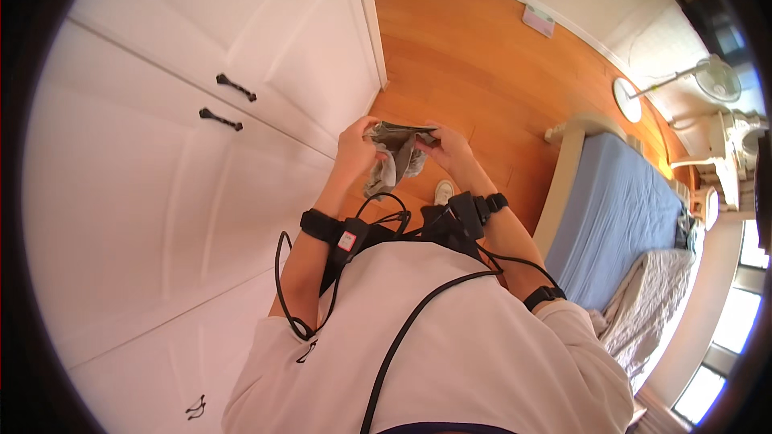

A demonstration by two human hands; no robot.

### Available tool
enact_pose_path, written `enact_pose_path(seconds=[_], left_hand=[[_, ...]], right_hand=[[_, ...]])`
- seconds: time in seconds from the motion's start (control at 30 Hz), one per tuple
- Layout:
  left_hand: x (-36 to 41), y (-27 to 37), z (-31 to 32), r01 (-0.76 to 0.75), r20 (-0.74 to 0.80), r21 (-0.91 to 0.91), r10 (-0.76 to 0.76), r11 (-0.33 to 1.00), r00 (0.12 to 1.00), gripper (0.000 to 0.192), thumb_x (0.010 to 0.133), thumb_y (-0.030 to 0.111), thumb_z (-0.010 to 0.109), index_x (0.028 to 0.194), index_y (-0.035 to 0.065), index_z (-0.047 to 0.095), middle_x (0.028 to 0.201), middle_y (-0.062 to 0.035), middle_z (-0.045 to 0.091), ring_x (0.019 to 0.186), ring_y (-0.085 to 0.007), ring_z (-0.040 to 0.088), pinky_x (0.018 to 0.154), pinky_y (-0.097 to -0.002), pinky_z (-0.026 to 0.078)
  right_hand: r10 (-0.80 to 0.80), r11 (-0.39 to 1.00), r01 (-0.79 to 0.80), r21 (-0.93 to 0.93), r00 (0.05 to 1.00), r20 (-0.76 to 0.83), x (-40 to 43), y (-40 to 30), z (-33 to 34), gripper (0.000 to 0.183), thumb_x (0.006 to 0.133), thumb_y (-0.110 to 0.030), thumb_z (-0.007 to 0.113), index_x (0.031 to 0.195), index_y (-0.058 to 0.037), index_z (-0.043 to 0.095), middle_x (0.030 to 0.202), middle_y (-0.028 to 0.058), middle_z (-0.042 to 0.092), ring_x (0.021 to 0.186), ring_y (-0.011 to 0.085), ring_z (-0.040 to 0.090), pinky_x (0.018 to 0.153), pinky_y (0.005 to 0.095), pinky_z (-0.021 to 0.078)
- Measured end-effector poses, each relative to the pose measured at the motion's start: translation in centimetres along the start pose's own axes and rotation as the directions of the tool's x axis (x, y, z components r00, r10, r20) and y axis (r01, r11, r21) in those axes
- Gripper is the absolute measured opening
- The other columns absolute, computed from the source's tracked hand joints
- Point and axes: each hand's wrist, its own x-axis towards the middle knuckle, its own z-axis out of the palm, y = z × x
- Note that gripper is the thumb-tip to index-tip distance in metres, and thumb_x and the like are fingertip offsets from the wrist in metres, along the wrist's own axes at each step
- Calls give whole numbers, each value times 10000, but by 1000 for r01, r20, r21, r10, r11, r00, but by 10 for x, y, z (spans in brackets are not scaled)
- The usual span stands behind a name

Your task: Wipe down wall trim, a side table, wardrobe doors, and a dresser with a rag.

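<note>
Between my two hands hangs a grey piece of fabric (398, 157), crumpled and drooping below its upper edge. My left hand (359, 147) pinches its left top corner, thumb against the cloth. On the other side my right hand (446, 146) grips the right end of the same edge, some fingers tucked under it. The cloth's top is stretched between the hands and looks like an opening, though I cannot tell what kind of item it is. Black straps with boxes and cables sit on both wrists.
White wardrobe doors (139, 193) with dark handles (236, 87) stand close on the left. At right is a bed with a blue sheet (615, 211) and a rumpled blanket (648, 301). A standing fan (718, 78) and a bathroom scale (538, 21) are by the wall, on the wooden floor (458, 54).
</note>
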Motion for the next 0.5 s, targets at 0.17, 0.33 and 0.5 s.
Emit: enact_pose_path(seconds=[0.17, 0.33, 0.5], left_hand=[[41, -9, 3, -141, 28, 23, 140, 990, 990, 228, 804, -9, 570, 1022, -72, 558, 929, -99, 624, 782, -176, 646, 619, -264, 522], [57, 34, 27, -124, -131, 86, 135, 989, 982, 199, 783, 80, 661, 930, -36, 593, 893, -90, 630, 727, -138, 611, 661, -247, 493], [68, 71, 32, -41, -247, 575, 221, 817, 944, 163, 745, 78, 683, 798, -28, 570, 819, -104, 591, 660, -202, 573, 617, -303, 462]], right_hand=[[-74, 971, 157, -182, 916, 394, 17, -44, 7, 380, 807, 63, 515, 1183, 80, 465, 961, 141, 596, 912, 197, 573, 800, 349, 500], [-334, 765, 427, -482, 903, 270, 23, -89, 24, 259, 779, 41, 564, 1033, 15, 613, 897, 106, 641, 793, 226, 614, 696, 325, 480], [-522, -49, 618, -785, 654, 547, 22, -136, 42, 153, 745, -5, 603, 897, 9, 612, 856, 127, 606, 803, 301, 592, 699, 353, 462]])
